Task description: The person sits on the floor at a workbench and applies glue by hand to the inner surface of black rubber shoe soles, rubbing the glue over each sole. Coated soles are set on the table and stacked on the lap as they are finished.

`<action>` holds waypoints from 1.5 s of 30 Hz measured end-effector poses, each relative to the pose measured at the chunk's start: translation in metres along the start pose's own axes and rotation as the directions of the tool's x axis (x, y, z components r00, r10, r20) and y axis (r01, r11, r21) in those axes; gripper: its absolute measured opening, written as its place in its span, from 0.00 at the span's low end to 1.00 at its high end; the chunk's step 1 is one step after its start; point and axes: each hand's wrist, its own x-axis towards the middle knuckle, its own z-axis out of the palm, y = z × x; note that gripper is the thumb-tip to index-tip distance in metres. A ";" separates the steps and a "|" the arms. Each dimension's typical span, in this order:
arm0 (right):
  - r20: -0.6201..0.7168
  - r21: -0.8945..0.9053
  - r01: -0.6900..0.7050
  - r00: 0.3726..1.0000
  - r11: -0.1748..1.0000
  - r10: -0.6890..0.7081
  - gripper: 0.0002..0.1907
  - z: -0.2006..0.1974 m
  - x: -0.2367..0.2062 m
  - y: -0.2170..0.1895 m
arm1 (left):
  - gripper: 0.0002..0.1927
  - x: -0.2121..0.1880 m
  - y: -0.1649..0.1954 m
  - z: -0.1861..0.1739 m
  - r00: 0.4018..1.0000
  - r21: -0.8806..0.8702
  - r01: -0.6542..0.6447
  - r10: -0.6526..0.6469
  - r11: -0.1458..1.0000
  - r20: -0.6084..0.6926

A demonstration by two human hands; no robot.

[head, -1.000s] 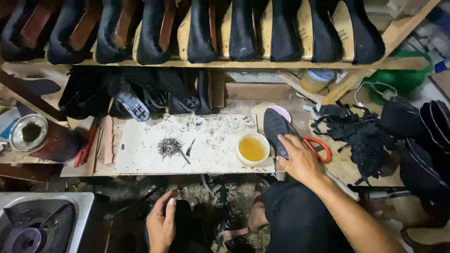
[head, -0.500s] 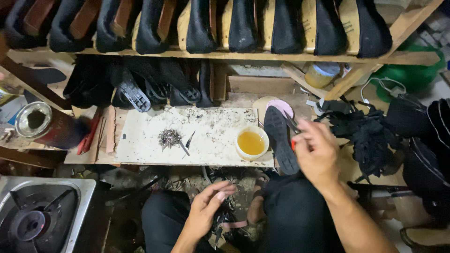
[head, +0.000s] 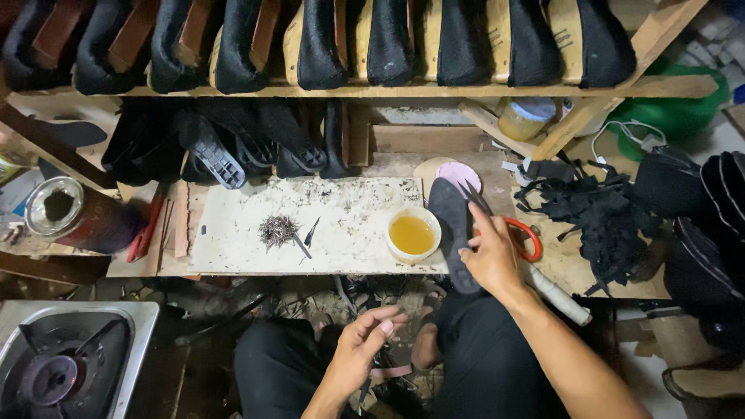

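Right hand (head: pixel 490 260) sits at the front edge of the worktop (head: pixel 349 225), right of centre. I see its fingers closed around red-handled scissors (head: pixel 521 237), blades pointing up and back over a dark insole (head: pixel 452 225). The insole lies flat, its toe toward the back and its heel hanging past the front edge, partly under the hand.

Left hand (head: pixel 365 349) is down below the worktop, over my lap, fingers curled and pinching something thin and dark. Can't tell what it is. A pinkish strap (head: pixel 392 372) lies just beside it.

A small bowl of yellow glue (head: pixel 413 234) stands just left of the insole, touching or nearly so. A pile of small nails (head: pixel 277 230) is at mid-worktop, and an open tin (head: pixel 54 206) is at the far left end. A heap of black straps (head: pixel 590 209) is on the right side. A row of black shoe uppers on lasts (head: pixel 388 39) sits on the shelf above. A gas burner (head: pixel 54 372) is at the lower left, off the worktop.
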 end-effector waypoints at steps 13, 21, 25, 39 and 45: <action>-0.264 0.539 0.233 0.959 0.810 -0.100 0.41 -0.029 -0.037 -0.026 | 0.27 -0.003 0.029 0.009 0.996 -0.089 -0.032 0.039 0.996 0.078; 0.189 0.481 0.253 0.905 0.840 -0.381 0.24 -0.011 -0.088 -0.091 | 0.26 0.009 0.040 0.001 0.984 -0.484 -0.112 0.030 0.868 -0.174; 0.138 0.038 0.481 0.866 0.876 -0.481 0.20 -0.010 -0.035 -0.087 | 0.21 0.001 0.036 -0.023 0.952 -0.399 -0.035 -0.091 0.916 -0.293; 0.179 -0.107 0.597 0.798 0.795 -0.575 0.13 -0.003 -0.005 -0.089 | 0.22 -0.025 0.053 -0.050 0.979 -0.280 -0.013 -0.045 0.960 -0.197; 0.158 0.208 0.618 0.744 0.758 -0.650 0.17 -0.001 -0.064 -0.109 | 0.24 -0.018 0.076 -0.027 0.989 -0.392 0.104 -0.137 0.914 -0.059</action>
